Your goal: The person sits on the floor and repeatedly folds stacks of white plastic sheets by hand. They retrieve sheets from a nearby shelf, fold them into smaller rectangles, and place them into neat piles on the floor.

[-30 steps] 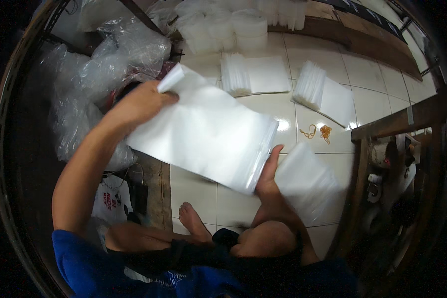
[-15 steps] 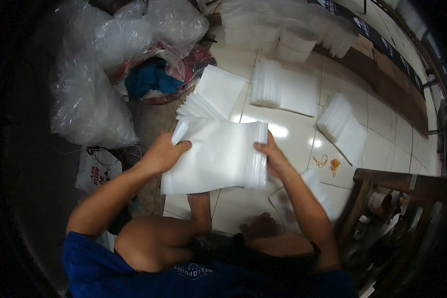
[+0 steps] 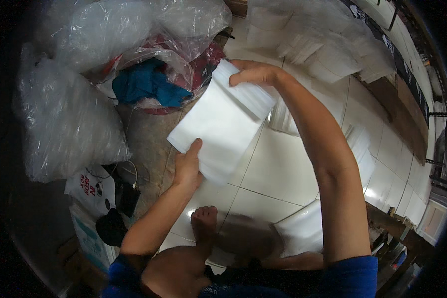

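Between my two hands is a stack of thin white plastic sheets (image 3: 218, 131), tilted so that its far end points up and to the right. My right hand (image 3: 256, 73) is closed on the far end, where a bunched, ridged band of layers runs across the stack. At the near left edge, my left hand (image 3: 187, 166) grips it with the thumb on top and the fingers underneath. Partly behind my right arm are another stack (image 3: 284, 116) and a blurred stack (image 3: 361, 156). One more white stack (image 3: 303, 228) lies on the floor near my leg.
Large clear plastic bags (image 3: 74, 119) fill the left side, beside an open bag with teal cloth (image 3: 149, 82). Translucent plastic bundles (image 3: 328, 54) stand at the back right. A wooden frame (image 3: 397, 223) is at the lower right, and a black cap-like thing (image 3: 111, 227) lies at the lower left.
The stack has turned from roughly level to steeply slanted. My right hand has swung far and leftward with its end, while my left hand has shifted nearer and slightly right. The view has shifted too.
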`<action>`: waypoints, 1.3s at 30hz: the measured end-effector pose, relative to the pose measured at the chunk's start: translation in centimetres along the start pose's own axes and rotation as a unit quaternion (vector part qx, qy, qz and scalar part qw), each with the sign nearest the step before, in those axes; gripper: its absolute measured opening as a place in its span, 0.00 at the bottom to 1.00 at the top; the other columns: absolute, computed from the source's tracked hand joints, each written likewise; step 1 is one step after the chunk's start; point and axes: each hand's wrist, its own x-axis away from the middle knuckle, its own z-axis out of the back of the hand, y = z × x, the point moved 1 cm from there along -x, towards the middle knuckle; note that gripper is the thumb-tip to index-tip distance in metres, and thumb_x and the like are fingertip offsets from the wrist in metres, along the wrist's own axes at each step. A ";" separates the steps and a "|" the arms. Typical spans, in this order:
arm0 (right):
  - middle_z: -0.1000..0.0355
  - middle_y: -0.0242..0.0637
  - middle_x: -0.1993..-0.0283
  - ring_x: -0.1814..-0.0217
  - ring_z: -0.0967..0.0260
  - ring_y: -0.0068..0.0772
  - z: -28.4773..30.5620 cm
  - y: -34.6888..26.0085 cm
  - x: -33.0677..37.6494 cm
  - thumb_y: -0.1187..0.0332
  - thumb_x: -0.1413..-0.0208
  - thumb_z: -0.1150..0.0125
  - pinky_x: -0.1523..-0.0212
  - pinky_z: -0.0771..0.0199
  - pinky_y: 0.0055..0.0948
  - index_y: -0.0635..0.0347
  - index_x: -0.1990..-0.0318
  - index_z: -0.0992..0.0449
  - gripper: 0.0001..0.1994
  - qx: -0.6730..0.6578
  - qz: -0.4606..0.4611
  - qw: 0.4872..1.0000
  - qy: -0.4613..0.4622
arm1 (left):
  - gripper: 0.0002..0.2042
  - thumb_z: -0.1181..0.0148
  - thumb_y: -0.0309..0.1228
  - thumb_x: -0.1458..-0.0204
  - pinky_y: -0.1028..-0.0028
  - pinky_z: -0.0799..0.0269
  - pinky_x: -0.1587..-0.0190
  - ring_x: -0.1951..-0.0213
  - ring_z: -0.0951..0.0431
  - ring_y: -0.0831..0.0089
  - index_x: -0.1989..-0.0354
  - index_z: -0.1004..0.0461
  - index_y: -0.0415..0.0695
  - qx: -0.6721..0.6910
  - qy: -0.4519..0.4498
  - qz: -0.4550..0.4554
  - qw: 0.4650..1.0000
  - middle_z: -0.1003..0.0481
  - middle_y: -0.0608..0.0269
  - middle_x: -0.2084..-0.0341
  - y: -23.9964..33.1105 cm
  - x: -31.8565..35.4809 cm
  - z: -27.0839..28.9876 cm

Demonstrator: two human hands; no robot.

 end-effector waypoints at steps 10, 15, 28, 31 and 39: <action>0.49 0.58 0.29 0.27 0.49 0.57 -1.3 2.4 -5.9 0.36 0.58 0.43 0.30 0.45 0.45 0.61 0.28 0.48 0.53 0.209 -0.125 0.970 0.028 | 0.25 0.37 0.33 0.44 0.66 0.35 0.44 0.47 0.30 0.65 0.41 0.36 0.34 -0.058 0.021 -0.017 0.998 0.30 0.53 0.47 -1.8 -3.8 0.0; 0.53 0.57 0.27 0.25 0.54 0.58 -1.5 4.1 -7.1 0.31 0.63 0.39 0.30 0.45 0.51 0.55 0.27 0.49 0.57 0.192 -0.158 0.968 0.041 | 0.39 0.32 0.39 0.49 0.62 0.36 0.43 0.43 0.34 0.64 0.32 0.47 0.44 -0.051 0.058 0.012 0.997 0.36 0.54 0.43 -0.9 -0.9 0.4; 0.51 0.56 0.27 0.25 0.55 0.62 -3.4 3.1 -7.1 0.34 0.61 0.38 0.31 0.45 0.57 0.63 0.30 0.46 0.55 0.251 -0.190 0.945 0.083 | 0.49 0.30 0.53 0.55 0.55 0.41 0.35 0.36 0.40 0.56 0.32 0.52 0.39 -0.061 0.083 0.100 0.990 0.41 0.48 0.37 -5.8 -5.2 2.7; 0.55 0.56 0.26 0.25 0.55 0.61 -3.3 3.0 -6.8 0.35 0.61 0.38 0.30 0.45 0.57 0.63 0.29 0.48 0.56 0.231 -0.188 0.951 0.083 | 0.50 0.28 0.52 0.56 0.56 0.43 0.34 0.36 0.40 0.56 0.33 0.53 0.38 -0.027 0.074 0.099 0.992 0.42 0.48 0.37 -5.5 -5.3 1.6; 0.37 0.63 0.37 0.31 0.41 0.58 -2.6 2.0 -5.3 0.34 0.60 0.40 0.32 0.41 0.46 0.65 0.30 0.51 0.56 0.155 -0.113 0.980 0.044 | 0.53 0.26 0.51 0.58 0.59 0.47 0.33 0.34 0.44 0.59 0.32 0.56 0.40 0.040 0.063 0.092 0.993 0.44 0.52 0.35 -4.3 -5.0 0.5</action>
